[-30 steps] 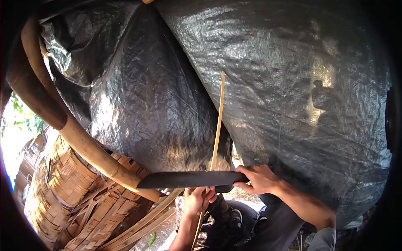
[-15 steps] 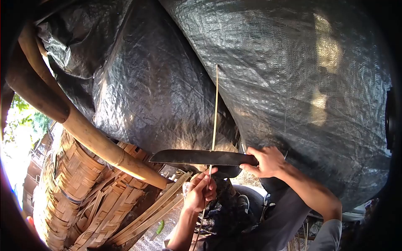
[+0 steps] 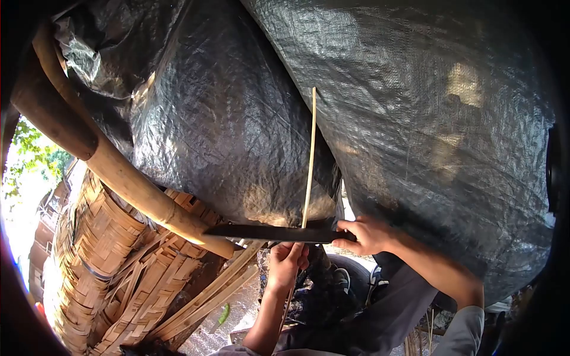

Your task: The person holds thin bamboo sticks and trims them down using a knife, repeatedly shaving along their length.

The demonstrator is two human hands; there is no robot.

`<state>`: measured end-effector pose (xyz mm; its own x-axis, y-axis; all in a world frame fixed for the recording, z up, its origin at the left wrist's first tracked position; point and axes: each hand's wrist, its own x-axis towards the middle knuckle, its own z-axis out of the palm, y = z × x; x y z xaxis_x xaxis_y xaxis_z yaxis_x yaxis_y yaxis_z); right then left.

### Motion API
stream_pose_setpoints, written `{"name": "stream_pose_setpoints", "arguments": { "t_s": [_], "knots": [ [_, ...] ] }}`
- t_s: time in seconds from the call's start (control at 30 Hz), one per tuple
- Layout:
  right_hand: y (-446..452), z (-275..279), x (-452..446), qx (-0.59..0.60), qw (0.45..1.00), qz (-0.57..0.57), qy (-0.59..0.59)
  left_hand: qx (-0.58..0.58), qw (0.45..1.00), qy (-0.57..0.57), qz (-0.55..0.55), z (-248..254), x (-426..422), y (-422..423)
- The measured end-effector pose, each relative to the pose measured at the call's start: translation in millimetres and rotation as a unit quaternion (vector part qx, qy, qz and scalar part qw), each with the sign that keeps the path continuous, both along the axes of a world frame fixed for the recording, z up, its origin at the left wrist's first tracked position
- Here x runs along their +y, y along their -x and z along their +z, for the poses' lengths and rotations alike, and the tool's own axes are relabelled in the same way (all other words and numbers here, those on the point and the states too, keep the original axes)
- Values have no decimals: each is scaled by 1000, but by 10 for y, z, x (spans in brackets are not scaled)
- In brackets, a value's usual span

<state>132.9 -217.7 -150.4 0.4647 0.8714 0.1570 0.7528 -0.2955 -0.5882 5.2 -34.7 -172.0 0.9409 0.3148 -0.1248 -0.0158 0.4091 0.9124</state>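
A long dark-bladed machete lies crosswise in front of me, its tip pointing left. My right hand is closed around its handle. A thin pale bamboo strip stands nearly upright, running up past the blade with its free top against the dark tarp. Just below the blade, my left hand pinches this strip between thumb and fingers. The lower part of the strip trails down past my left wrist. The blade crosses the strip right above my left fingertips; whether its edge bites into the strip, I cannot tell.
Dark tarpaulin covers bulky shapes ahead and to the right. A thick bamboo pole slants down on the left beside a woven bamboo basket. Split bamboo slats and a small green object lie below.
The machete has come down along the strip, close to my left fingers, and its tip has shifted left and lower. The strip's top leans slightly further right.
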Motion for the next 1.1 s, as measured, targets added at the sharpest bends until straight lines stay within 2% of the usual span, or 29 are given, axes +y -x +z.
{"name": "stream_pose_setpoints", "arguments": {
  "t_s": [0.03, 0.07, 0.1, 0.13, 0.17, 0.2, 0.3, 0.5, 0.63, 0.73, 0.8, 0.83, 0.87, 0.93, 1.0, 1.07, 1.1],
  "knots": [
    [-23, -36, 19, 62, 997, 51, -20, 1, 1000, 1, 0, -4, -5, -2],
    [-20, -40, 18, 64, 997, 51, -19, 4, 1000, -2, 1, -4, -8, -3],
    [-9, -14, 26, 223, 974, 45, 12, 8, 1000, -5, 3, -6, -8, -1],
    [-3, 18, 33, 377, 924, 38, 43, 9, 1000, -3, 4, -10, -2, 2],
    [-16, 38, 33, 443, 894, 64, 34, 10, 1000, 5, -2, -16, 10, 2],
    [-61, -39, 30, 487, 869, 89, 16, 10, 1000, 14, -7, -29, 20, 2],
    [-147, -39, 7, 523, 851, 37, 32, 27, 999, 39, -7, -108, 23, -25],
    [-311, -159, -74, 494, 865, 43, 79, 51, 996, 72, -11, -270, 121, -84],
    [-383, -191, -131, 515, 850, 2, 112, 55, 992, 118, -10, -431, 271, -136],
    [-430, -217, -175, 475, 867, -39, 147, 56, 988, 142, -25, -679, 458, -185],
    [-449, -204, -207, 388, 902, -64, 181, 93, 989, 114, -14, -831, 530, -205],
    [-462, -189, -206, 342, 908, -98, 222, 136, 987, 90, -9, -923, 563, -217],
    [-445, -152, -202, 341, 907, -96, 226, 135, 983, 119, -35, -1032, 590, -217],
    [-411, -73, -205, 257, 918, -102, 286, 167, 979, 109, -43, -1157, 551, -173],
    [-420, -151, -241, 253, 916, -109, 292, 180, 976, 113, -49, -1280, 538, -125],
    [-426, -168, -265, 182, 926, -99, 314, 178, 979, 67, -71, -1334, 511, -96],
    [-354, -6, -198, 150, 919, -119, 345, 166, 984, -17, -67, -1474, 469, -66]
  ]
}}
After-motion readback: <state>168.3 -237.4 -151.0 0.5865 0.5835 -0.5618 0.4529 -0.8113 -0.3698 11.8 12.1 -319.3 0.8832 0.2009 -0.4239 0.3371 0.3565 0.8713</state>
